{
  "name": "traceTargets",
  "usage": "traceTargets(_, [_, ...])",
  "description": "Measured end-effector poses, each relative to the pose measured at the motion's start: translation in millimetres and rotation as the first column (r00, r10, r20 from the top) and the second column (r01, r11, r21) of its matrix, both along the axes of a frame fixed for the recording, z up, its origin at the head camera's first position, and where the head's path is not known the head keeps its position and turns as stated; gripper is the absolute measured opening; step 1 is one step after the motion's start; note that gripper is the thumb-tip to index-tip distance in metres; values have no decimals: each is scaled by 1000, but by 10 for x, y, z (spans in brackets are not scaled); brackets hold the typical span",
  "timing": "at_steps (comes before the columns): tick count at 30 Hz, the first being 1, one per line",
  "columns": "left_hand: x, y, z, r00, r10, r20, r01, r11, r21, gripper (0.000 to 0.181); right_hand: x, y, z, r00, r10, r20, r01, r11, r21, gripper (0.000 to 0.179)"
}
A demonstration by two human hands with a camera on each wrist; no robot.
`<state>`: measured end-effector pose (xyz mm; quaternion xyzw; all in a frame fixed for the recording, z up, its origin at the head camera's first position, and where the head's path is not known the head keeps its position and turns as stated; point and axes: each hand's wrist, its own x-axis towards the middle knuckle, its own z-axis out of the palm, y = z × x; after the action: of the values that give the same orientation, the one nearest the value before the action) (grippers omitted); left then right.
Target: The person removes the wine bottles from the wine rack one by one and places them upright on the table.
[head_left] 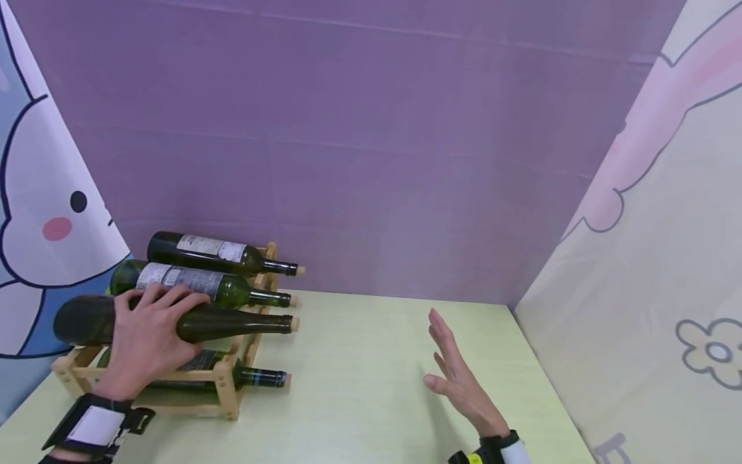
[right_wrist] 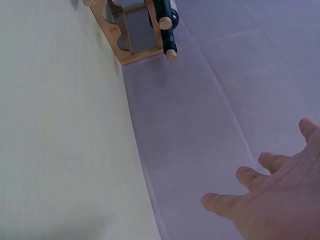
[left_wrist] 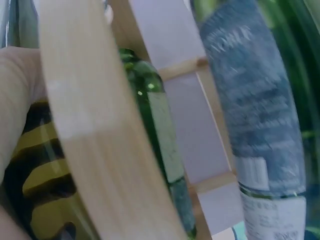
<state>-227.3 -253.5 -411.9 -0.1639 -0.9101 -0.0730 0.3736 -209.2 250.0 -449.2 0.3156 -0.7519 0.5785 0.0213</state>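
Note:
On the left, my left hand (head_left: 152, 332) grips the body of a dark wine bottle (head_left: 214, 323) from above. That bottle lies on its side at the front of a wooden wine rack (head_left: 223, 383), its corked neck toward the right. Behind it rest a green wine bottle (head_left: 234, 291) with a grey label and a darker bottle (head_left: 249, 260) at the back. Lower in the rack, another bottle (head_left: 263, 377) is partly hidden by the hand. In the left wrist view, the hand (left_wrist: 17, 95) shows beside a rack bar (left_wrist: 95, 125). My right hand (head_left: 460, 386) hovers over the table, fingers extended, holding nothing.
The rack stands on a pale table (head_left: 348, 399) against a purple backdrop (head_left: 377, 161). Cartoon-printed panels flank it, a rabbit-like figure (head_left: 52, 212) on the left and a flower print (head_left: 719, 351) on the right. Corked necks project past the rack's right side.

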Motion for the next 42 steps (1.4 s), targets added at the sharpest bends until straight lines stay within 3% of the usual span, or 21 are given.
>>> traceTargets(7, [46,130,85,1000,-1,-13,1,1000,12,68,-13,-18,22,998,28,-54,-28,1000,-8,109])
traceTargets(20, [105,337,253,998,-38,-56,40,999,37,70,13,-127,196,992,21,-121,-20,1000,9,114])
traceTargets(42, [123,569,360,991,-92,-97,102,989,103,66,46,-219,405,982,65,-176,-63,998,20,118])
